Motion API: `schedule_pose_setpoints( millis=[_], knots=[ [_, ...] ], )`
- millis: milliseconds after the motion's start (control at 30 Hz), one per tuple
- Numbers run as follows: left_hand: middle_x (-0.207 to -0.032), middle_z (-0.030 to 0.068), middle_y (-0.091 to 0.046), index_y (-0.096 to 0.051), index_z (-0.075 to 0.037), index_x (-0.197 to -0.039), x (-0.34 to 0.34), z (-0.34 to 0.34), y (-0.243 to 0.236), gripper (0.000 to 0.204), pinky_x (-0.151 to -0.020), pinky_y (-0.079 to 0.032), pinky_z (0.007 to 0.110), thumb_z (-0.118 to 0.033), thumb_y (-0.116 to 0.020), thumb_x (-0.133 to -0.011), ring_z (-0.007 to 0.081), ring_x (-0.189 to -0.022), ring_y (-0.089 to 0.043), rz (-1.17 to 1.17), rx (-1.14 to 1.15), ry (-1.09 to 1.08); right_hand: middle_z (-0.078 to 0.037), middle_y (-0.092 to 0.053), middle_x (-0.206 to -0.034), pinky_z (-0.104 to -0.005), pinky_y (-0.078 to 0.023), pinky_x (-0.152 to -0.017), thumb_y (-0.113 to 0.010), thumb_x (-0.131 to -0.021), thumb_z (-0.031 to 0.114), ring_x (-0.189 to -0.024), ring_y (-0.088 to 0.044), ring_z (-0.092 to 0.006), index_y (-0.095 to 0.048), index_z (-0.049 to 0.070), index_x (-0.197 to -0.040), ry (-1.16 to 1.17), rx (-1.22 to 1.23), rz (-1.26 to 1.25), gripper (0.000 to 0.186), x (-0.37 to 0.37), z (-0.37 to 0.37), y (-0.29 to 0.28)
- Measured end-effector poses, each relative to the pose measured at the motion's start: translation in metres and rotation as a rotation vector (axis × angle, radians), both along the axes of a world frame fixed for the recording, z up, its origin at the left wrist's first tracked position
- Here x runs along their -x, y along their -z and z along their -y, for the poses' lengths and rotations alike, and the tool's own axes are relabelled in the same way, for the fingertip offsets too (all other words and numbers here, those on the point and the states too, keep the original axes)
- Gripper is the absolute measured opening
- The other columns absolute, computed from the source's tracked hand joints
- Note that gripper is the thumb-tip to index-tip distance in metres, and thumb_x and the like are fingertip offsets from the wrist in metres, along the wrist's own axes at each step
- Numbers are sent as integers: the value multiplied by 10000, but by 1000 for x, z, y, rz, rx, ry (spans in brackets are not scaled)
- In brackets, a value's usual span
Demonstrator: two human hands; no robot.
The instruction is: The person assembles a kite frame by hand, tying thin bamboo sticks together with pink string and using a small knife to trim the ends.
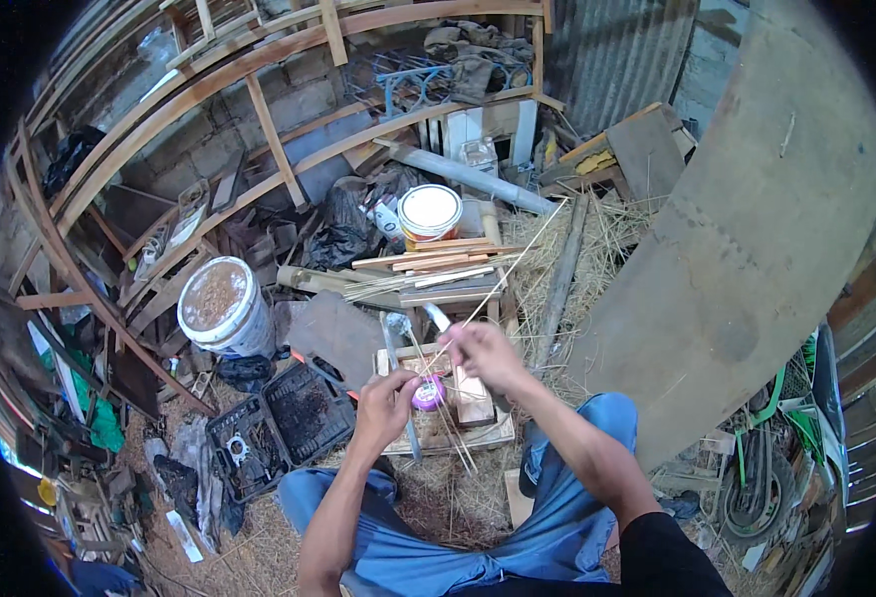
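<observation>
A long, thin straw-coloured strip (520, 263) slants from the upper right down to my hands. My left hand (386, 403) is closed, pinching its lower part. My right hand (490, 355) is closed farther up, its fingers on the same strip. A pale, short, flat piece (437, 316) juts out by the right fingertips; whether that hand also holds it is hidden. Below and between the hands lies a round purple item (428, 394) with a pale top, on a low wooden bench (483, 435). Several more thin strips (461, 442) slope down past it.
Wooden slats (438, 255) are stacked just beyond the bench. A white lidded bucket (430, 212) and a filled bucket (221, 303) stand farther off. An open black tool case (306, 416) lies at left. A large board (702, 289) leans at right, beside loose straw (612, 234).
</observation>
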State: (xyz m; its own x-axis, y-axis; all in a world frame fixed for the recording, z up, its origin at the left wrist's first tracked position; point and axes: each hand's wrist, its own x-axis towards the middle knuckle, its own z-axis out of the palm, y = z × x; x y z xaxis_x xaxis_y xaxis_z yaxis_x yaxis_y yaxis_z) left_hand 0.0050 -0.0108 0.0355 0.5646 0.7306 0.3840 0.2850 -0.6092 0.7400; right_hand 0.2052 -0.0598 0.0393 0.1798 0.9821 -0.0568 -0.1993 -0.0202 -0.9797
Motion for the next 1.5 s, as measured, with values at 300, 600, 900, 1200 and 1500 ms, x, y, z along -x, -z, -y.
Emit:
schedule_pose_setpoints(
  millis=[300,600,900,1200,1500],
  knots=[
    [-724,117,-635,-684,-66,-871,41,-18,0,116,-692,-390,343,-164,-629,-838,285,-679,-511,-174,-30,31,43,-456,-646,-165,-234,-397,-518,-950,341,-458,-314,-4,-567,-9,-957,308,-13,-60,354,-95,16,-22],
    [-697,122,-621,-678,-62,-856,59,-21,-6,135,-675,-410,363,-184,-622,-840,283,-655,-500,-188,27,103,39,-466,-637,-169,-244,-395,-561,-928,327,-457,-333,-18,-593,-18,-980,407,16,-75,351,-121,26,-35],
    [-625,138,-573,-633,0,-848,83,-45,2,181,-543,-419,326,-165,-566,-876,177,-543,-530,-127,218,-71,58,-433,-639,-164,-256,-395,-439,-973,264,-461,-311,-8,-583,4,-969,828,-124,-134,297,-169,37,-13],
    [-665,76,-584,-608,-2,-907,-12,-26,5,143,-619,-428,295,-111,-516,-917,155,-597,-536,-18,269,5,38,-426,-714,-180,-300,-437,-425,-988,308,-511,-348,-37,-385,105,-1324,-153,169,-8,395,19,-1,-14],
    [-770,44,-666,-664,-85,-845,-2,-26,16,122,-849,-296,449,-39,-614,-744,214,-871,-590,-127,-452,-36,31,-475,-635,-187,-323,-414,-429,-987,231,-488,-391,-42,-625,24,-959,122,94,158,286,-21,1,-7]
  ],
)
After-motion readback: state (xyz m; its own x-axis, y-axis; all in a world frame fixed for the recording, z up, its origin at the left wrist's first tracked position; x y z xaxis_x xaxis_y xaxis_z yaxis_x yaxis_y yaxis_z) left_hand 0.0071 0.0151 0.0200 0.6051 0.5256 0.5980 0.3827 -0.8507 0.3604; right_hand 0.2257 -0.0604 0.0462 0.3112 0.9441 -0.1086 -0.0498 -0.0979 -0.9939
